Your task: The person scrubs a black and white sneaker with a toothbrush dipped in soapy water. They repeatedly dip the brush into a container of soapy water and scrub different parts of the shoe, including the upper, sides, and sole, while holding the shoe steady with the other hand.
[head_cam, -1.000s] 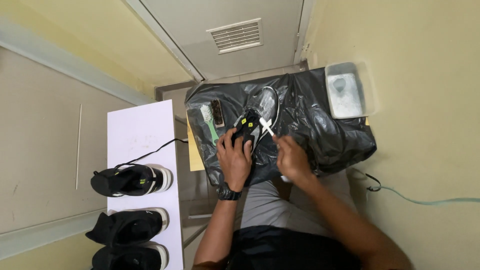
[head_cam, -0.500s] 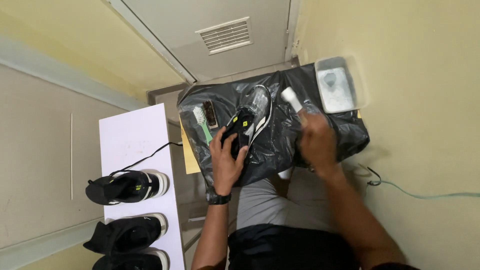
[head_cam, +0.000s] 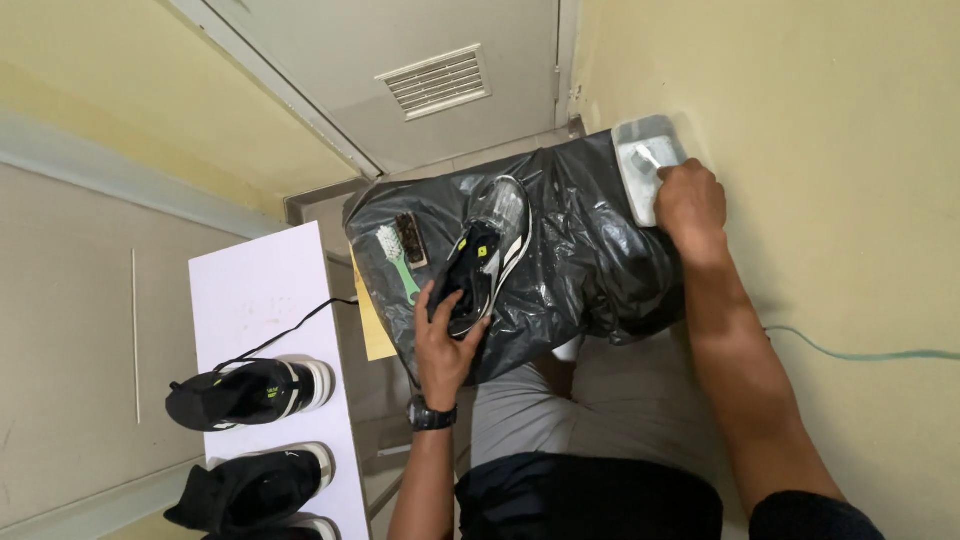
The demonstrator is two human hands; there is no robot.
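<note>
Overhead view from a head camera, looking down at a person's two bare arms working over a crumpled black plastic bag [head_cam: 590, 270] spread as a work surface at the centre. Left hand [head_cam: 447, 335], with a dark wristwatch [head_cam: 432, 413] on the wrist, sits at about 6 o'clock of the bag; its fingers are curled around the heel end of a black sneaker with a white sole [head_cam: 482, 256], thumb on one side and fingers on the other, clamped on it. The sneaker lies on the bag, toe pointing toward 1 o'clock. Right hand [head_cam: 688, 203] reaches to 2 o'clock, where a clear plastic tray [head_cam: 640, 170] rests at the bag's far corner beside the yellow wall; the fingers are bunched together over something small and white at the tray, though what they grip cannot be told. Just left of the sneaker, at 10 o'clock on the bag, lie a green-handled brush [head_cam: 398, 262] and a dark brush [head_cam: 411, 238] side by side. Well apart, at 8 o'clock, a white board [head_cam: 255, 290] holds a black sneaker with loose lace [head_cam: 250, 390] and another black shoe [head_cam: 250, 488] below it
</note>
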